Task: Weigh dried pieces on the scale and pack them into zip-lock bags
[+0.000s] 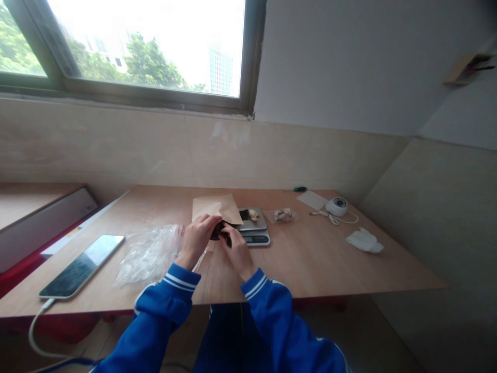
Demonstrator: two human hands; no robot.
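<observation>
My left hand (197,237) and my right hand (237,253) come together over the middle of the table, fingers closed on a dark brown, almost black item (220,231). Its kind is hard to tell, as the fingers cover much of it. Just behind the hands lies a sheet-like piece of tan paper (213,205), reaching over part of a kitchen scale (260,237). On the scale's plate sit a dark piece (244,214) and some pale cream pieces (253,214). The scale's display faces me; its reading is too small to make out.
Clear plastic bags (149,255) lie left of my hands, beside a phone (83,267) on a cable. Right of the scale is a clear bag of pale chunks (283,215). Farther right are a white dome camera (337,206), white paper (311,200) and a crumpled tissue (365,240).
</observation>
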